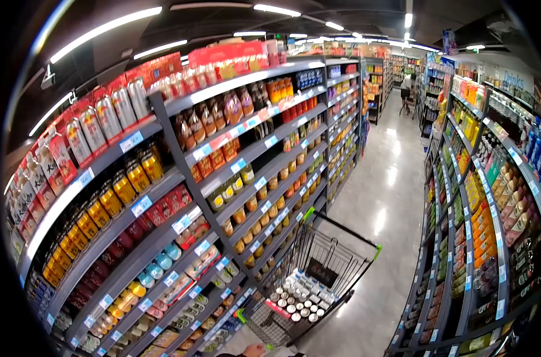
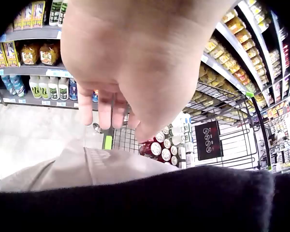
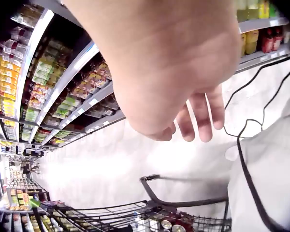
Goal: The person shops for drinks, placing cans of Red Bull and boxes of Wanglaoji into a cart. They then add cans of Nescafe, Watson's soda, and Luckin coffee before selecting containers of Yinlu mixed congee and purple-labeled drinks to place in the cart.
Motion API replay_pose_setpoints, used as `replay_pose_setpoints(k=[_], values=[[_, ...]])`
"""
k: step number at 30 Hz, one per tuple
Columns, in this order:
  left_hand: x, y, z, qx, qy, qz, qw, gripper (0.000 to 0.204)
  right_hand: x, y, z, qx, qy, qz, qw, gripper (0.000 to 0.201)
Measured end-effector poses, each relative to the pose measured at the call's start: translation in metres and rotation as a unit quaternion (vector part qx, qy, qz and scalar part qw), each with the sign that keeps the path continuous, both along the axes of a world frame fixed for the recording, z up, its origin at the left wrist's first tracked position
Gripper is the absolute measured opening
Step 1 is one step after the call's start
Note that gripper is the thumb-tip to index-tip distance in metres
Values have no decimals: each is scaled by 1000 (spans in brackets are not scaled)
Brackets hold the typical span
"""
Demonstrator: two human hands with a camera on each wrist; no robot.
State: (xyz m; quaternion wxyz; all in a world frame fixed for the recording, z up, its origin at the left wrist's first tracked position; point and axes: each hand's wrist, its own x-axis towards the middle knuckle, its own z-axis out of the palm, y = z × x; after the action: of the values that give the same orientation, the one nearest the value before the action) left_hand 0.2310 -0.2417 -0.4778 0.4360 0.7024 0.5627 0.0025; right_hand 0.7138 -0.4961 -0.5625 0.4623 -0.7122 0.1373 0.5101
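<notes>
A wire shopping cart (image 1: 349,237) with green corner pieces stands in the aisle ahead. Inside it lie packs of cans (image 1: 300,297), red ones and white ones, seen mostly by their round tops. My left hand (image 2: 130,63) hangs with fingers loosely extended and holds nothing; in the left wrist view its fingertips overlap the cart's near edge beside a green piece (image 2: 108,142). Only part of a hand (image 1: 255,350) shows at the bottom of the head view. My right hand (image 3: 174,72) hangs over the floor beside the cart, its fingers relaxed around nothing.
Tall shelves (image 1: 127,143) with cans, jars and bottles line the left, close to the cart. More drink shelves (image 1: 490,208) stand on the right. A shiny floor (image 1: 380,178) runs between them towards a distant person (image 1: 407,89). A black cord (image 3: 246,164) hangs by my trousers.
</notes>
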Motion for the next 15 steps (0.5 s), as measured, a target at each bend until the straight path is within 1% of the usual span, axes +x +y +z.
replay_pose_setpoints(k=[1,2,3,4,5,6,7,8,9,10,11,12,13,14,15], values=[[0,7,-9,44,10,16,999,37,3,-1,-8,3,28,14,1000,31],[0,9,-10,20,-5,21,1000,43,3,4,-15,22,17,0,1000,21],[1,13,-8,-7,-19,25,999,50,7,16,-27,63,9,-25,998,13],[0,13,-13,-8,-30,20,999,49,9,26,-40,109,9,-54,992,12],[-3,18,-21,-20,-26,10,999,49,8,31,-52,145,10,-79,986,20],[0,18,-19,-19,-21,32,999,49,7,42,-26,134,-3,-54,989,20],[-2,23,-23,-34,-12,13,999,47,8,56,29,107,1,-29,994,24],[-6,25,-42,-52,-45,52,996,46,-3,76,65,71,-43,-42,996,21],[0,28,-27,-51,-41,66,996,45,10,71,23,172,-13,-24,985,16],[-2,34,-29,-72,-83,104,988,45,6,88,32,96,-63,-30,993,13],[3,39,-17,-70,-96,128,985,43,7,100,48,41,-52,-8,998,15],[4,45,-12,-83,-111,136,981,41,8,105,44,57,-53,-22,997,18],[3,52,-10,-95,-128,145,976,40,8,112,49,51,-38,-28,998,23],[5,62,-7,-109,-139,159,971,39,10,119,48,51,-43,-22,998,33],[2,66,-5,-120,-148,176,966,38,10,124,46,60,-35,-24,997,33]])
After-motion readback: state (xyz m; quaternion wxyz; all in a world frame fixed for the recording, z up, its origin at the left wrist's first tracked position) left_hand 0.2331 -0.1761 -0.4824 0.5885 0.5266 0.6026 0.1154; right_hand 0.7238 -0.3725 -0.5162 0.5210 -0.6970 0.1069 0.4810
